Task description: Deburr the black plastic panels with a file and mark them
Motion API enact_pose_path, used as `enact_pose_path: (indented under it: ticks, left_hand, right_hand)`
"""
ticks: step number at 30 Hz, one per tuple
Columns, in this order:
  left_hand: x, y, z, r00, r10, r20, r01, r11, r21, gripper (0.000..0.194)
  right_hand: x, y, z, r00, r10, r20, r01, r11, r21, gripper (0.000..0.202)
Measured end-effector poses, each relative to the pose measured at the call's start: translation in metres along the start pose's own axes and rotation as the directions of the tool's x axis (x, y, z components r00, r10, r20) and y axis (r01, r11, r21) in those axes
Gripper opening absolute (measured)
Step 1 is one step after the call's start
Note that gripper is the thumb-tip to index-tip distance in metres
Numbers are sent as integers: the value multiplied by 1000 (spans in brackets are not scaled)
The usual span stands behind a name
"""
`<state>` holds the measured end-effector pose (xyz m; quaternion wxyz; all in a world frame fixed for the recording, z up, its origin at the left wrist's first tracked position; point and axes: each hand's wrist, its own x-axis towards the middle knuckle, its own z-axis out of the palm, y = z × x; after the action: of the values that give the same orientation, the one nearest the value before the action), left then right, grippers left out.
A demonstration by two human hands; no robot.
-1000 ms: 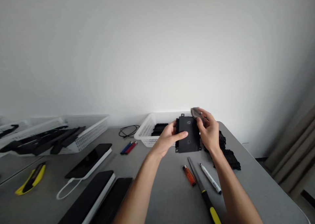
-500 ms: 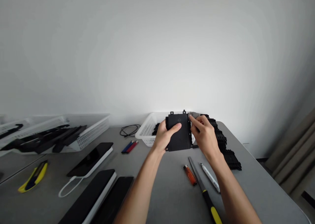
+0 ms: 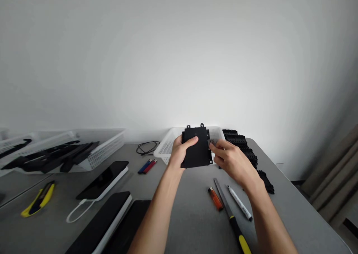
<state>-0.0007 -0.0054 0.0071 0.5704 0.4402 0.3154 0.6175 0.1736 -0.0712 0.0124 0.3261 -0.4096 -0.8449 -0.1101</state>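
Observation:
My left hand (image 3: 178, 152) grips a flat black plastic plate (image 3: 197, 149) by its left side, the thumb lying across its face. Small tabs with holes stick up from the plate's top edge, and its right edge is notched. My right hand (image 3: 231, 157) is closed at that right edge, pinching a small crumpled grey pad or cloth (image 3: 213, 141). Fingers cover most of the grey piece, so its exact kind is unclear. Both hands are raised in front of a white basket (image 3: 165, 146).
Black ridged parts (image 3: 243, 144) lie stacked at the right. Nearer are an orange lighter (image 3: 215, 199), a file (image 3: 223, 196) with a black-yellow handle and a white marker (image 3: 239, 203). Leftward lie two lighters (image 3: 147, 166), a phone (image 3: 104, 177), a yellow cutter (image 3: 39, 199) and baskets (image 3: 103, 151) of black strips.
The plate and my left hand have shifted slightly left. My right hand has moved left and down along the plate's right edge, carrying the grey piece from its upper corner.

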Motion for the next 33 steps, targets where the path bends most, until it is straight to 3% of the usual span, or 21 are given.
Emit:
enact_pose_path:
  ticks: [4, 7, 10, 12, 16, 18, 21, 24, 30, 33]
  left_hand:
    - [1, 6, -4, 996, 66, -60, -68, 997, -34, 38]
    - [-3, 10, -3, 996, 81, -45, -82, 997, -8, 38]
    - [-8, 10, -1, 995, 97, 8, -98, 994, 52, 39]
    - [-7, 8, -1, 986, 167, 9, -167, 979, 117, 40]
    - [0, 4, -11, 921, 387, 46, -379, 865, 329, 33]
    - [3, 4, -17, 883, 463, 83, -450, 781, 432, 24]
    - [3, 6, -20, 826, 549, 127, -522, 662, 537, 15]
    - [1, 9, -18, 768, 606, 206, -602, 572, 558, 11]
    - [-1, 13, -16, 557, 767, 319, -722, 258, 642, 18]
    - [-2, 13, -18, 506, 791, 345, -743, 196, 640, 18]
  right_hand:
    - [0, -7, -1, 998, -41, 46, 39, 998, 39, 32]
    - [1, -8, 1, 998, -38, 43, 33, 993, 116, 29]
    - [2, -5, 1, 999, 31, 11, -33, 970, 239, 26]
    - [2, -4, 0, 992, 122, -23, -108, 940, 323, 24]
    - [1, -5, -2, 942, 331, -47, -281, 859, 427, 26]
    - [-1, -8, -2, 932, 355, 76, -347, 810, 472, 28]
    - [-3, -14, 4, 901, 179, 395, -379, 769, 516, 30]
    - [-2, -22, 17, 795, -53, 604, -340, 786, 517, 33]
    - [5, -31, 51, 644, -272, 715, -253, 806, 535, 36]
    - [5, -22, 58, 606, -287, 742, -314, 771, 554, 39]
